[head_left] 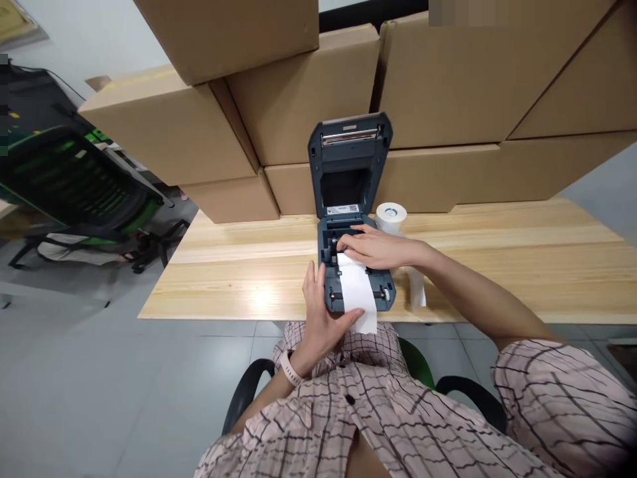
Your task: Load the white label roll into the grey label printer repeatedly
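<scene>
A dark grey label printer (328, 229) sits on the table with its lid (348, 166) raised. A white paper strip (357, 292) runs from its inner compartment over the front edge. My left hand (321, 318) is open at the printer's front left corner, fingers stretched along its side and thumb on the strip's lower end. My right hand (381, 247) reaches over the compartment from the right, its fingers apart and touching down near the roll holder. It covers part of whatever lies beneath. Just behind it stands a white label roll (391, 214).
Stacked cardboard boxes (448, 79) wall off the back of the wooden table (239, 265). A loose white strip (417, 287) lies right of the printer, partly under my right forearm. A black and green office chair (64, 179) stands off to the left.
</scene>
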{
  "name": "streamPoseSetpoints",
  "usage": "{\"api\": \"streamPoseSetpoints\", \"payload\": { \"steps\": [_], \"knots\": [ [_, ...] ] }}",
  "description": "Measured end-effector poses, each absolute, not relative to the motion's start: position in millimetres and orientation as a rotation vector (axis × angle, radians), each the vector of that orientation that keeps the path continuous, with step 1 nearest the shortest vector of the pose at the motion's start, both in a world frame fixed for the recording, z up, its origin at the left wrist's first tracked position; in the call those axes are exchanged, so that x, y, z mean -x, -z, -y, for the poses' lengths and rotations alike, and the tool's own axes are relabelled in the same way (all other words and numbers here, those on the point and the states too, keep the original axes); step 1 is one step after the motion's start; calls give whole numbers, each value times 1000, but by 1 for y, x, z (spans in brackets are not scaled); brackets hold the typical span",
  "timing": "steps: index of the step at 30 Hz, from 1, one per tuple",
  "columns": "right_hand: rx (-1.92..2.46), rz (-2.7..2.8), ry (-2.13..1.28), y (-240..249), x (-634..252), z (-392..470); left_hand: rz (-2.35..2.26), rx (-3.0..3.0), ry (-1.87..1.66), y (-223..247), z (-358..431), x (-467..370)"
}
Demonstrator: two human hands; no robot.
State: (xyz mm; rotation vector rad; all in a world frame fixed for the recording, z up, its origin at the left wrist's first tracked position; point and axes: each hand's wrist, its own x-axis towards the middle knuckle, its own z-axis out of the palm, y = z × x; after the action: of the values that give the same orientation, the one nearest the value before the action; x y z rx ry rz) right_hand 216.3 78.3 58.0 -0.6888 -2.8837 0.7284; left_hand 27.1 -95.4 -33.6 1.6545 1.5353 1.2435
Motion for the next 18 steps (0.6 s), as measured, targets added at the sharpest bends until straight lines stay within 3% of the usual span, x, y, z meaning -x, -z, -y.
{"api": "streamPoseSetpoints", "payload": {
  "steps": [9,18],
  "knots": [
    [633,2889,-875,-62,-217,-80,-1498,-2105,-956,6,47,17],
    [549,2715,-1139,-83,-243,-86,-1486,-1897,-1361,15,31,2]
  ]
}}
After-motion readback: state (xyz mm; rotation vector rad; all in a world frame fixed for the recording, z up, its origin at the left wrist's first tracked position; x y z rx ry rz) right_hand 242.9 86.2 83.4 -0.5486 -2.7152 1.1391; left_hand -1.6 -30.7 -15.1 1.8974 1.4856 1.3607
